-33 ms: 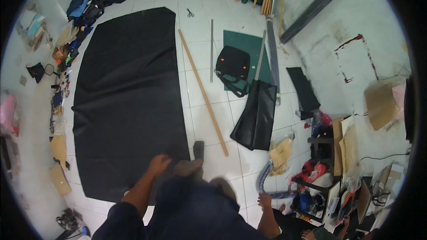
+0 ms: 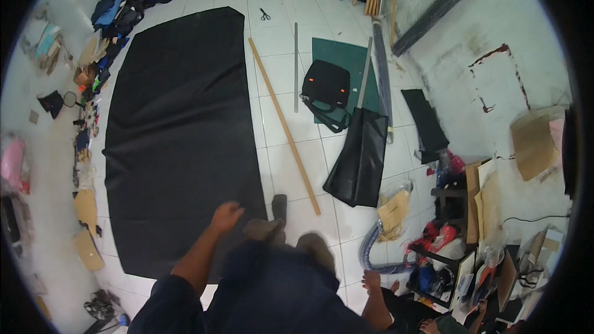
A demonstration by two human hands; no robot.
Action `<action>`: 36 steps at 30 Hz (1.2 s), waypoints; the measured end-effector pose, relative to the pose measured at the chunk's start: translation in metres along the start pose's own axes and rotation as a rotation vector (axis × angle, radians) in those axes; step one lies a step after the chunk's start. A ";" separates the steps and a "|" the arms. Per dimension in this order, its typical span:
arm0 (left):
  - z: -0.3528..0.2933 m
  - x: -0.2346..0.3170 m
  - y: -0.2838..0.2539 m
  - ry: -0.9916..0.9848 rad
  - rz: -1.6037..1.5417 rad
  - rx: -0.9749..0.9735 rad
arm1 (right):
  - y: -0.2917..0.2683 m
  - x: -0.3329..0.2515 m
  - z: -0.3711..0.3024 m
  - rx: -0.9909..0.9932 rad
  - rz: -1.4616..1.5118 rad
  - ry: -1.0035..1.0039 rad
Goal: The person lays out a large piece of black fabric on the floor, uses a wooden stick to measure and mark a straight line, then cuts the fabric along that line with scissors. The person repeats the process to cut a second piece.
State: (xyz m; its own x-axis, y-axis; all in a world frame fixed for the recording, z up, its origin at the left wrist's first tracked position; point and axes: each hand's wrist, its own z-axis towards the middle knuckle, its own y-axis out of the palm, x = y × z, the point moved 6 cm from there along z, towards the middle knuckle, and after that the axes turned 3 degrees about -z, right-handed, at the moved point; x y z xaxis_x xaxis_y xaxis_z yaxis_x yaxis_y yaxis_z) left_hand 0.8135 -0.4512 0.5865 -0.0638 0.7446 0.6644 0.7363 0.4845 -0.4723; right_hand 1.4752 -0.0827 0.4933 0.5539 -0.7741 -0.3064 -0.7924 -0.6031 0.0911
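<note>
A large black sheet of material (image 2: 179,130) lies spread on the tiled floor to my left, with a few creases across it. Over its near right corner is my left hand (image 2: 228,215), fingers curled in and nothing showing in them. Out to my right hangs my right hand (image 2: 371,280), away from the sheet; its fingers are bent inward, and I see no object in them. A long wooden stick (image 2: 284,127) rests on the tiles beside the sheet, and scissors (image 2: 265,15) lie farther off.
A black bag (image 2: 327,83) lies on a green mat (image 2: 365,86), beside a metal ruler (image 2: 296,68). Nearer are folded black material (image 2: 365,161) and a clear coiled roll (image 2: 369,244). Another person's hand (image 2: 428,326) shows at lower right, near a cluttered rack (image 2: 455,256).
My left hand has shifted slightly up and to the right over the black sheet. The whole view has moved a little; the things on the floor lie as before.
</note>
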 end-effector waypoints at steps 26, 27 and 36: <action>0.372 0.166 -0.063 -0.931 -0.099 -0.197 | 0.354 -1.211 0.246 0.436 -1.246 -1.111; 0.387 0.154 -0.065 -0.892 -0.058 -0.205 | 0.437 -1.221 0.256 0.292 -1.224 -1.126; 0.719 0.381 -0.330 -0.466 -0.602 0.305 | 0.825 -1.183 0.331 -0.638 -2.125 -0.748</action>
State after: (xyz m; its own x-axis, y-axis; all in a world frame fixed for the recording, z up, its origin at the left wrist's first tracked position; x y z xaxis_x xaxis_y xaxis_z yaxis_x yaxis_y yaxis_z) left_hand 0.0612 0.0031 0.5793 -0.7123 0.3987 0.5776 0.2754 0.9157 -0.2925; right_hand 0.0817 0.3997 0.6173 -0.0824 0.8703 -0.4856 0.7816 -0.2459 -0.5733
